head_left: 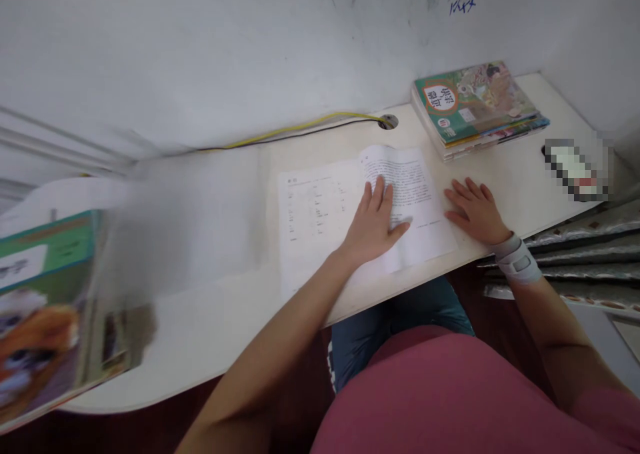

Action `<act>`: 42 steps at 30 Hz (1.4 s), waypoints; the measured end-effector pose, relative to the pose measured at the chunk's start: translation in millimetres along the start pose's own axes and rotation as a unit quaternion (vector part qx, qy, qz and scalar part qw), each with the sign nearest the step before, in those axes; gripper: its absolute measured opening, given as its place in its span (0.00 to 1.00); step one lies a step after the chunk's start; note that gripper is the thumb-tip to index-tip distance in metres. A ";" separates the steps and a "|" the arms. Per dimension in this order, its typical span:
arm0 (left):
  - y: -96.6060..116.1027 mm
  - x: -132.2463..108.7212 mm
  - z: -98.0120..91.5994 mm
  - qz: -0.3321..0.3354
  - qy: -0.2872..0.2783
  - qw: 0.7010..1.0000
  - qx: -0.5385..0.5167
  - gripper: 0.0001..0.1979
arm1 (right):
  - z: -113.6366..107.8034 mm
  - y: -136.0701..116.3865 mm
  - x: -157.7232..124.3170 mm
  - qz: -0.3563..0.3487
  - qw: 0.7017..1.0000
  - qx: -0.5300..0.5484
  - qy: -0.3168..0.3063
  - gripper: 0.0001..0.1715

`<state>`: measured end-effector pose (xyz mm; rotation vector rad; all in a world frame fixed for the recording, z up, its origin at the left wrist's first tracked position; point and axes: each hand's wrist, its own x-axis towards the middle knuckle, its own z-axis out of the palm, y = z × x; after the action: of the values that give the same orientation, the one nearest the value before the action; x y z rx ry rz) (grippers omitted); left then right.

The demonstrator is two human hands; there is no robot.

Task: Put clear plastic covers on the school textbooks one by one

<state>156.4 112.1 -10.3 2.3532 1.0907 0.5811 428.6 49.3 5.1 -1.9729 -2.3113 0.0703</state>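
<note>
An open booklet (315,247) with printed text lies on the white desk, its right page (407,174) curling up a little at the top. My left hand (374,221) rests on it near the inner fold, fingers spread and thumb pointing right. Just off the booklet's right edge, my right hand (473,211) lies flat on the desk with its fingers apart and nothing in it. A pale band (520,262) is around the right wrist.
A stack of textbooks (480,104) stands against the wall at the back right. Right of it lies a pixelated phone-like object (575,169). Yellow and black cables (300,126) run into a desk hole (388,122). More books (45,314), partly blurred, are at left.
</note>
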 end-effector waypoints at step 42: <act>-59.8 -78.3 -53.2 -0.209 0.130 0.963 0.111 0.38 | 6.1 3.2 -4.5 -0.014 0.993 0.006 0.115 0.27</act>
<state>45.6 97.4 -16.3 2.1630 1.7969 0.6446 431.8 45.5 -1.5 -1.8340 -2.1858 -0.1379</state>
